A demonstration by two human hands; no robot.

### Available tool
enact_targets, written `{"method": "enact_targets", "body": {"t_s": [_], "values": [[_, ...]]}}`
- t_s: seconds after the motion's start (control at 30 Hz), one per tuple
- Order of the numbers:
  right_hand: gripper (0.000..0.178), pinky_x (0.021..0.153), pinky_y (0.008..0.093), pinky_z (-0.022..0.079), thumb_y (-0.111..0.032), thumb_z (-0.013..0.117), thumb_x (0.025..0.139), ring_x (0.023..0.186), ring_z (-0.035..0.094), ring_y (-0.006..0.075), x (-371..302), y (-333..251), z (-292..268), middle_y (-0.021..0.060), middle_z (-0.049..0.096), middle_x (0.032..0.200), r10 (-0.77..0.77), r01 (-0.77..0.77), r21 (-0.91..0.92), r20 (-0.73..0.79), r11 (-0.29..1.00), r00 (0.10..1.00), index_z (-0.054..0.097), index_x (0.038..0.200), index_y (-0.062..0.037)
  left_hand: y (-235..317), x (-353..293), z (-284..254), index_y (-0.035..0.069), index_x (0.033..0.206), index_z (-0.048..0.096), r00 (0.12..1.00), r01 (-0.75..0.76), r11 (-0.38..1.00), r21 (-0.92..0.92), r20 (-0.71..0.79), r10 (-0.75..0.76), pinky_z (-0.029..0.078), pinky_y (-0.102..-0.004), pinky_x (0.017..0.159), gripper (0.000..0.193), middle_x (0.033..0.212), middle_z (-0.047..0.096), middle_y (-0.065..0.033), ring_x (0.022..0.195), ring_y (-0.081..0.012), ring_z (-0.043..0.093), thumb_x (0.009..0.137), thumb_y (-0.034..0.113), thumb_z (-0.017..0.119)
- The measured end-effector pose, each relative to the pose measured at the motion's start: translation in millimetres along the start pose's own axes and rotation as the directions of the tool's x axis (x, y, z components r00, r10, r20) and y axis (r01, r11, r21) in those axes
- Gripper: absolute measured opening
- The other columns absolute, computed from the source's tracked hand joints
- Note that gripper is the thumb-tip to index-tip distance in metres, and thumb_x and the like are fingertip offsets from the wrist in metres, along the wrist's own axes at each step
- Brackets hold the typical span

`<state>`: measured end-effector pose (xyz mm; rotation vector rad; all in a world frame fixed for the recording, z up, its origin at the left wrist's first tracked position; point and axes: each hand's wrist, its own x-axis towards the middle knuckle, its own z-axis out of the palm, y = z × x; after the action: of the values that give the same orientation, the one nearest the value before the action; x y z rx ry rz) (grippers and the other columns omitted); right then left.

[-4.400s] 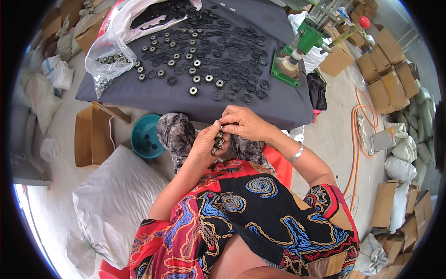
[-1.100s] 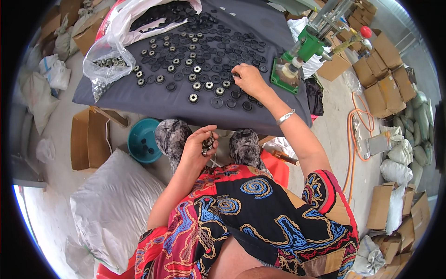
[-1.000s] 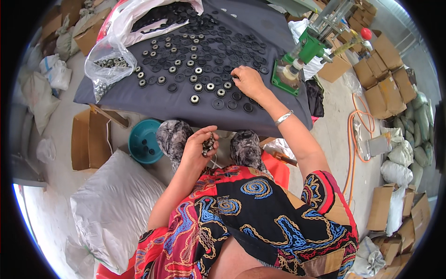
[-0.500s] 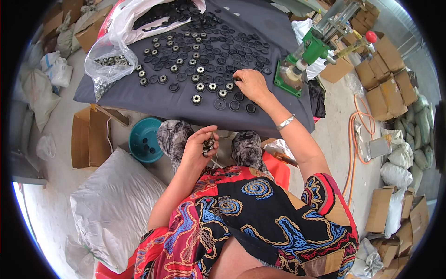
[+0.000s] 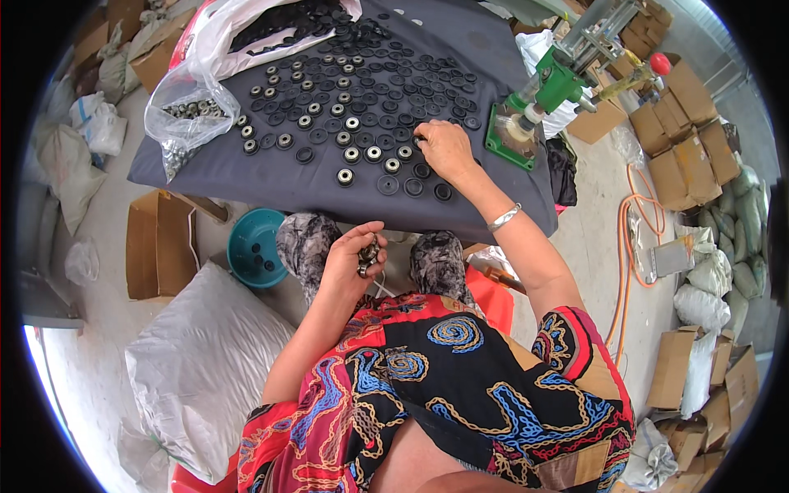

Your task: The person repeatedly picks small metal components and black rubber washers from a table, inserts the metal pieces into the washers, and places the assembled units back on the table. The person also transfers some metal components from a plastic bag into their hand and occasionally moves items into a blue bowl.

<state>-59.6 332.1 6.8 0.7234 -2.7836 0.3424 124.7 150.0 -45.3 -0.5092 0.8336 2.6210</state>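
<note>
My left hand is curled above my lap, closed around several small metal bearings that shine between the fingers. Out over the dark-covered table, my right hand has its thumb and fingertips pinched together at a black wheel; the fingers cover what they grip. Around it lie many black plastic wheels in loose rows. Toward the left and front, a number of them carry a silver bearing in the centre, like the bearing-fitted wheel near the table's front edge.
A green hand press with a red-knobbed lever stands at the table's right. At the left are a clear bag of bearings and a white sack of black wheels. Below sit a teal basin, a cardboard box and a stuffed sack.
Both hands keep almost the same places and grips. The table and its parts appear shifted very slightly left in the picture.
</note>
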Motion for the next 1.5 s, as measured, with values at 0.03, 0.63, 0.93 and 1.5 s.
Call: {"method": "enact_targets", "body": {"t_s": [0.03, 0.63, 0.93, 1.5], "values": [[0.016, 0.083, 0.0405, 0.045, -0.012, 0.061, 0.081, 0.093, 0.060, 0.0273, 0, 1, 1, 0.0094, 0.065, 0.089, 0.000, 0.000, -0.003, -0.003, 1.000, 1.000, 0.067, 0.094, -0.0063, 0, 0, 0, 0.001, 0.112, 0.053, 1.000, 0.002, 1.000, -0.001, -0.002, -0.002, 0.033, -0.0219, 0.037, 0.024, 0.084, 0.058, -0.0097, 0.061, -0.0186, 0.055, 0.089, 0.006, 0.047], [0.013, 0.070, 0.0398, 0.039, -0.018, 0.057, 0.080, 0.078, 0.053, 0.0243, -29, -38, -34, 0.0057, 0.053, 0.075, -0.370, 0.356, -0.107, -0.334, 0.928, 0.867, 0.059, 0.071, -0.0090, 4, 5, 15, 0.002, 0.111, 0.054, 0.996, -0.054, 0.998, 0.037, 0.074, 0.051, 0.034, -0.0240, 0.039, 0.019, 0.088, 0.063, -0.0133, 0.058, -0.0183, 0.056, 0.092, 0.005, 0.049], [0.023, 0.071, 0.0396, 0.046, -0.019, 0.065, 0.078, 0.079, 0.059, 0.0297, -99, -71, -38, 0.0130, 0.058, 0.081, -0.391, 0.171, 0.626, 0.232, 0.761, 0.891, 0.067, 0.095, -0.0039, -12, -2, 19, 0.002, 0.114, 0.051, 0.997, -0.044, 0.994, 0.099, 0.071, 0.037, 0.031, -0.0225, 0.035, 0.022, 0.080, 0.058, -0.0083, 0.053, -0.0185, 0.055, 0.093, 0.008, 0.048], [0.018, 0.069, 0.0397, 0.047, -0.011, 0.062, 0.072, 0.079, 0.059, 0.0316, -125, -55, -35, 0.0152, 0.057, 0.083, -0.452, 0.122, 0.643, 0.380, 0.756, 0.807, 0.064, 0.087, -0.0016, -37, -22, 27, 0.001, 0.110, 0.050, 0.985, 0.070, 0.966, 0.247, 0.133, -0.106, 0.031, -0.0230, 0.034, 0.026, 0.084, 0.059, -0.0127, 0.053, -0.0196, 0.055, 0.085, 0.002, 0.043]]}}
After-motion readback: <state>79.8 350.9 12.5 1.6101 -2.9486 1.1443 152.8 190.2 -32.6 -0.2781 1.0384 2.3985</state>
